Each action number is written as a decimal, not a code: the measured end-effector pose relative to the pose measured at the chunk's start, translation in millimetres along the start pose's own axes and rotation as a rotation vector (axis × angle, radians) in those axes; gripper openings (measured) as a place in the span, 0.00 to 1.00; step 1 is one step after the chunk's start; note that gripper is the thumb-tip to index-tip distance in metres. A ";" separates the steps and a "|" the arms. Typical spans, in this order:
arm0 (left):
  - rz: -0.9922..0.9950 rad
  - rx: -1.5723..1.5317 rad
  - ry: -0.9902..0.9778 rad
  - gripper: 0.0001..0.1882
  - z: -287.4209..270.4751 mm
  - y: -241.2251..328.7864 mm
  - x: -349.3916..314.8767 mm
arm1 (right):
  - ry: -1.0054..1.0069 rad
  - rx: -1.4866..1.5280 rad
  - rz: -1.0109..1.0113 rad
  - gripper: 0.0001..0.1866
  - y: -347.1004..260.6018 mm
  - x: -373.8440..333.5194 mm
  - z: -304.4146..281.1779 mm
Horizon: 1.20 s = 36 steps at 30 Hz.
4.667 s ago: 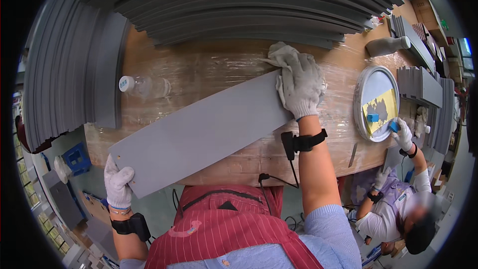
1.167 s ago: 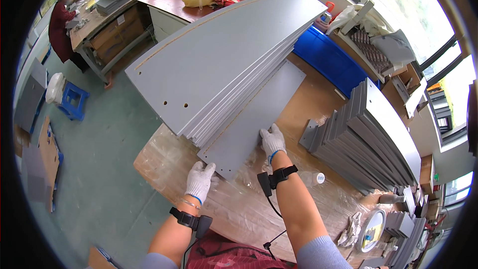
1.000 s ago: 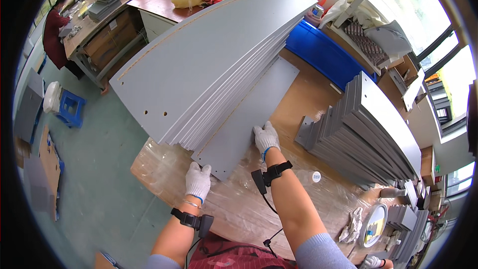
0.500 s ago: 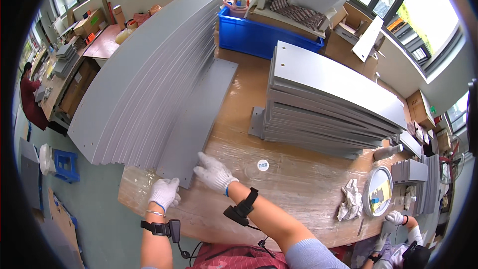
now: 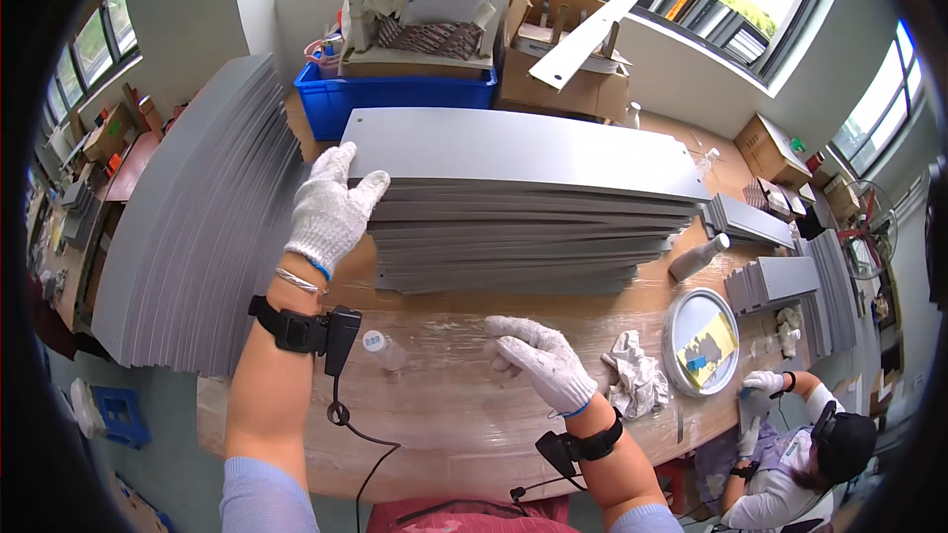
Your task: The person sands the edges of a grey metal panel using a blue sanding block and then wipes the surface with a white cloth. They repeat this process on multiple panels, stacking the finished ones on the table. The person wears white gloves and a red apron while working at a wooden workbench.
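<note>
Small workshop / assembly rm, tall stacks of grey panels [image 5: 523, 197] on film-wrapped wooden bench [image 5: 464, 415], more grey panels [image 5: 188, 237] at 9 o'clock, blue crate [image 5: 395, 99] and cardboard boxes [image 5: 563, 69] at 12, co-worker [image 5: 790, 454] at 4 with round tin tray [image 5: 701, 341], windows behind.

Two gloved hands raised, both open.

The left hand [image 5: 334, 205] reaches forward and up in a white knit glove, fingers spread and loosely extended, forearm bare with a black strap and small device at the wrist. The right hand [image 5: 538, 359], also gloved, hovers lower with the palm down and fingers slightly curled, holding nothing, a black band on its wrist.
</note>
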State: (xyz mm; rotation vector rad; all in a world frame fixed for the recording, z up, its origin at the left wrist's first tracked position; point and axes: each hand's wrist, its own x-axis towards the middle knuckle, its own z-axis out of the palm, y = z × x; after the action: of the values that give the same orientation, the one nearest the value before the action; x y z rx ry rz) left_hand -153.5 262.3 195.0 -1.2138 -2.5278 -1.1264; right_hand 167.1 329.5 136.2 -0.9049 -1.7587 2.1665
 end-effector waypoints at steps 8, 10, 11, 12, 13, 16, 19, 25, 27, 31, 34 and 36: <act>-0.121 -0.325 0.059 0.15 -10.8 33.6 -43.5 | 0.239 0.414 -0.202 0.27 -24.3 21.9 -66.3; -0.225 -0.501 -0.005 0.13 -16.4 40.7 -55.8 | 0.288 0.521 -0.244 0.26 -43.5 36.8 -74.4; -0.288 -0.577 -0.042 0.12 -21.8 46.6 -61.3 | 0.304 0.568 -0.240 0.25 -55.2 43.2 -77.9; -0.351 -0.652 -0.080 0.11 -23.2 50.9 -64.9 | 0.321 0.616 -0.236 0.25 -64.9 49.4 -82.0; -0.407 -0.823 -0.115 0.10 -25.0 53.2 -68.0 | 0.368 0.613 -0.230 0.23 -74.3 55.3 -84.2; -0.567 -1.236 -0.210 0.07 -17.1 60.5 -72.8 | 0.483 0.613 -0.226 0.17 -83.7 69.2 -97.0; -0.668 -1.292 -0.201 0.11 -1.3 82.5 -72.5 | 0.418 0.675 -0.268 0.13 -69.3 66.9 -111.7; -0.695 -1.401 -0.314 0.22 2.9 65.9 -137.8 | 0.250 0.517 -0.239 0.14 -5.1 -27.2 -87.3; -0.597 -1.294 -0.270 0.24 -9.8 56.9 -182.5 | 0.212 0.217 -0.152 0.18 10.9 -63.3 -95.9; -0.744 -1.364 -0.176 0.29 -37.4 60.1 -243.5 | 0.045 -0.239 0.072 0.19 62.1 -121.8 -149.2; -0.734 -1.345 -0.245 0.27 -75.4 20.3 -276.1 | 0.697 -0.449 0.239 0.24 115.7 -135.2 -209.0; -0.749 -1.245 -0.247 0.26 -86.9 13.0 -286.6 | 0.977 -0.894 0.182 0.34 163.7 -136.9 -234.7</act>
State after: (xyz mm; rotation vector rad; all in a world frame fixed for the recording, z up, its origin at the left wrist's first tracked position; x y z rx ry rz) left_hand 30.9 30.2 150.5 -0.3803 -2.3941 -3.1501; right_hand 445.1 405.4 3.6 -1.9029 -1.9954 0.5687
